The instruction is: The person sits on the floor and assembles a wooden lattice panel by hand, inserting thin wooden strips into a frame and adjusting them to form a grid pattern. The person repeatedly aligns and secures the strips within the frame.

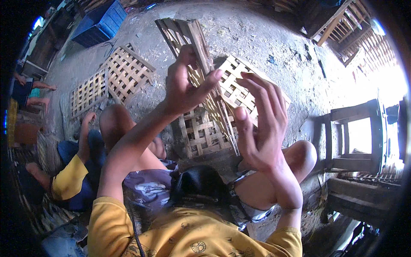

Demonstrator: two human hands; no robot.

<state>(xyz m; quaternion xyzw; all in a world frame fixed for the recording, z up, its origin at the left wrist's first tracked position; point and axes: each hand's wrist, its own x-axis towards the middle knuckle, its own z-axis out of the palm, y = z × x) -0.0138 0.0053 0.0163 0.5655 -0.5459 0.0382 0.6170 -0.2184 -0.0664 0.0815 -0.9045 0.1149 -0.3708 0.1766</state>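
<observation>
A woven bamboo lattice panel [198, 43] with wooden edge strips stands tilted on edge in front of me. My left hand [187, 83] grips it around its upper part, with the thumb pointing right along the near face. To the right of the panel, my right hand [264, 120] is open, its fingers bent and apart, close to the panel's lower edge. Whether the right thumb touches the panel I cannot tell. Behind and beneath it, a pale lattice panel [239, 79] and another lattice panel [201, 132] lie on the floor, partly hidden by the upright one and my hands.
More lattice panels [127, 70] lie on the floor at left, near a blue plastic crate [99, 23]. A person in a yellow sleeve [68, 177] sits close on my left. A wooden stool frame [355, 159] stands at right, and a slatted wooden structure [338, 23] at the far right.
</observation>
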